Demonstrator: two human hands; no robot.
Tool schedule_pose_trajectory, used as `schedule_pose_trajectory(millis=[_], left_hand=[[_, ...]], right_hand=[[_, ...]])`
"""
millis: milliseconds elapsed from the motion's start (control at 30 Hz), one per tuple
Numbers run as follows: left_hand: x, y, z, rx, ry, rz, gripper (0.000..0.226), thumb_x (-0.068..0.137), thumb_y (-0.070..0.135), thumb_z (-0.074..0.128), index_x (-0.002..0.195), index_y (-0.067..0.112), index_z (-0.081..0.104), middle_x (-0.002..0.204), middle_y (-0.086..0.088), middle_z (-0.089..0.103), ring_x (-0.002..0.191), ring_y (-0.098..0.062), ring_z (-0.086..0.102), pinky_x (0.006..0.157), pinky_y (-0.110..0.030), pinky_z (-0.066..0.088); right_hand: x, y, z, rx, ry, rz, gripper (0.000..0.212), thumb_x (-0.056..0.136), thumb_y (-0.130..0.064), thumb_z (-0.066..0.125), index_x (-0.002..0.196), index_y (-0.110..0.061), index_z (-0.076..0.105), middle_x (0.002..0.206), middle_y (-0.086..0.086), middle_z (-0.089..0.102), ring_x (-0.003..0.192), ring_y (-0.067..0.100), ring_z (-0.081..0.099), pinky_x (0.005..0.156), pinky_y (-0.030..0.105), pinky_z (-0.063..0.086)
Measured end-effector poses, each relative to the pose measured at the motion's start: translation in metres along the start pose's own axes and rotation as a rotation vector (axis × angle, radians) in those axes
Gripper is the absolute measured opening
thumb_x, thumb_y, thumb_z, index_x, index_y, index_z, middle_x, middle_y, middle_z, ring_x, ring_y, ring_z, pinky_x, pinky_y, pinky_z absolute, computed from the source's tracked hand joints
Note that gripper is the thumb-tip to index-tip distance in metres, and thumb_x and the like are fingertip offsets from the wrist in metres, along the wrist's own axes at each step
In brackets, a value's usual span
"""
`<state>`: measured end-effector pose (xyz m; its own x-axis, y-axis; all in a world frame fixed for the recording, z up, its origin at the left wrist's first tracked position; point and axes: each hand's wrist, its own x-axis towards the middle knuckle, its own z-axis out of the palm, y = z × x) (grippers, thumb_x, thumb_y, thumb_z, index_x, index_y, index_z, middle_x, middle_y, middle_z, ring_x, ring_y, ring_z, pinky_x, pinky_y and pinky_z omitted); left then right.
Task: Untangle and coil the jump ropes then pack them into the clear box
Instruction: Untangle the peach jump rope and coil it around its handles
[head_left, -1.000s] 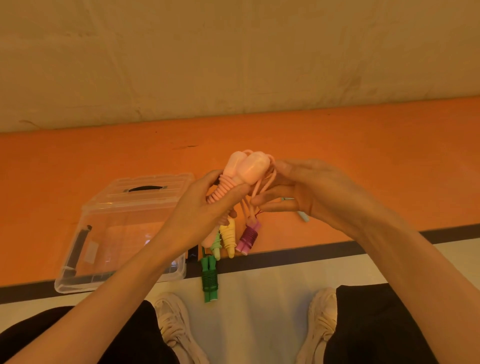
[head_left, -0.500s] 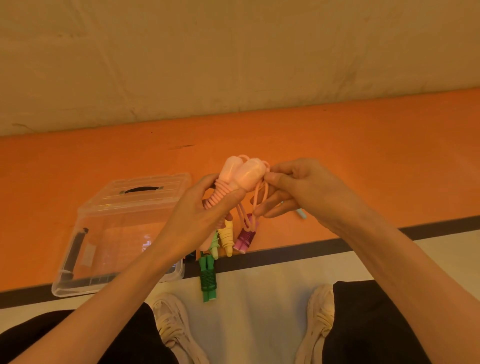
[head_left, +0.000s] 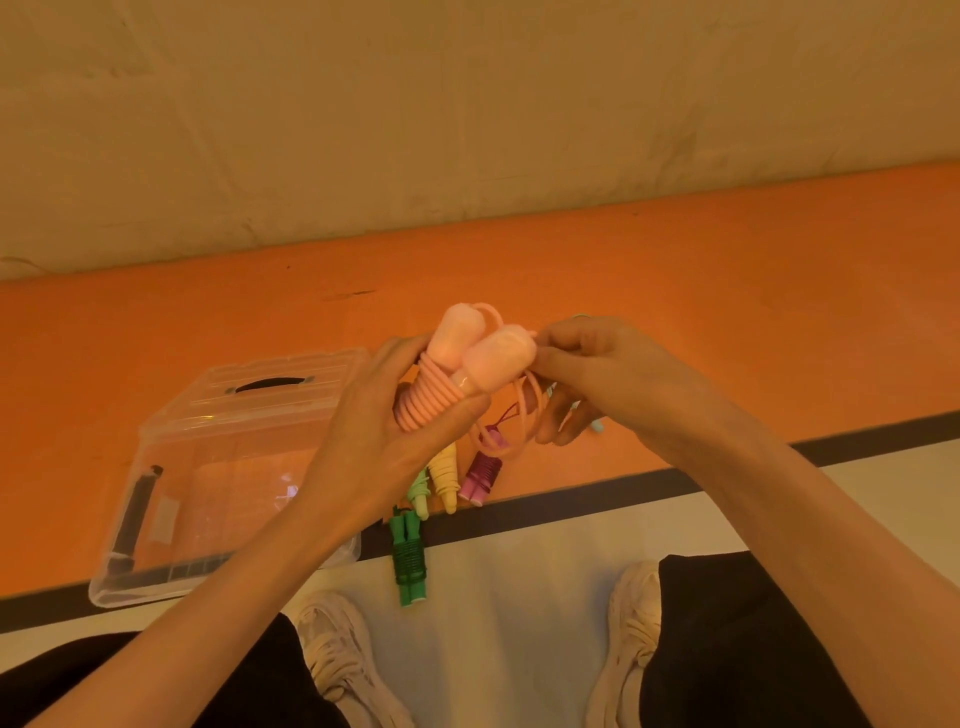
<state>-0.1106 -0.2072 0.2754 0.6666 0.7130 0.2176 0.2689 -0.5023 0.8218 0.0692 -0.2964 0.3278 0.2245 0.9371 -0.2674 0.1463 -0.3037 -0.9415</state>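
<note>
- Your left hand (head_left: 384, 436) holds the pink jump rope (head_left: 467, 369) up in front of you, with fingers and thumb curled round its two fat handles and the cord wound on them.
- Your right hand (head_left: 597, 374) pinches the loose pink cord just to the right of the handles, and loops of it hang under your fingers.
- The clear box (head_left: 218, 478) sits on the orange floor at the left, lid on, with a dark handle on top.
- Four coiled ropes lie on the floor below your hands, just right of the box.
- The dark green rope (head_left: 409, 561) is nearest to you.
- The light green rope (head_left: 418, 493), the yellow rope (head_left: 445, 475) and the purple rope (head_left: 483, 475) lie side by side a bit farther away.
- Your two pale shoes (head_left: 337, 660) rest on the white part of the floor, close to you.
</note>
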Motion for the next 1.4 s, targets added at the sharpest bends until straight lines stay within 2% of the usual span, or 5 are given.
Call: schedule_pose_trajectory(millis=[167,467,733,967,1400], left_hand=[[0.006,0.006,-0.009,0.015,0.016,0.12,0.054,0.079,0.052,0.065,0.126,0.029,0.05,0.111,0.009,0.054,0.099,-0.012,0.054,0.076,-0.037,0.049],[0.004,0.009,-0.018,0.304,-0.017,0.382,0.069,0.076,0.057,0.066,0.132,0.022,0.046,0.119,0.016,0.042,0.098,-0.003,0.049,0.074,-0.023,0.045],[0.013,0.018,-0.019,0.295,0.052,0.353,0.077,0.076,0.065,0.061,0.134,0.016,0.049,0.116,0.004,0.049,0.099,-0.006,0.049,0.074,-0.025,0.046],[0.01,0.018,-0.022,0.354,-0.013,0.342,0.077,0.075,0.066,0.062,0.135,0.019,0.049,0.116,0.004,0.051,0.098,-0.01,0.053,0.074,-0.034,0.052],[0.004,0.01,-0.017,0.136,0.022,0.19,0.067,0.074,0.06,0.067,0.131,0.028,0.049,0.113,0.011,0.051,0.101,-0.004,0.053,0.076,-0.024,0.046]], right_hand=[[-0.007,-0.003,-0.02,0.138,-0.144,-0.1,0.016,0.093,-0.004,0.051,0.097,0.001,0.065,0.084,0.012,0.068,0.078,0.022,0.069,0.071,0.024,0.056],[-0.002,0.009,-0.023,0.303,-0.262,-0.03,0.014,0.084,-0.016,0.064,0.074,-0.009,0.072,0.072,0.001,0.063,0.069,0.011,0.056,0.065,0.026,0.044],[0.0,0.0,-0.006,0.456,0.036,-0.159,0.041,0.097,-0.009,0.043,0.064,-0.013,0.066,0.061,-0.006,0.06,0.061,0.006,0.055,0.062,0.02,0.045],[-0.004,0.001,0.0,-0.046,0.226,-0.361,0.032,0.101,-0.016,0.044,0.072,-0.02,0.055,0.059,-0.02,0.056,0.06,-0.008,0.05,0.06,0.006,0.038],[0.001,0.009,-0.008,0.327,0.012,-0.237,0.016,0.083,-0.024,0.065,0.094,-0.013,0.066,0.087,-0.001,0.066,0.085,0.014,0.056,0.08,0.028,0.043]])
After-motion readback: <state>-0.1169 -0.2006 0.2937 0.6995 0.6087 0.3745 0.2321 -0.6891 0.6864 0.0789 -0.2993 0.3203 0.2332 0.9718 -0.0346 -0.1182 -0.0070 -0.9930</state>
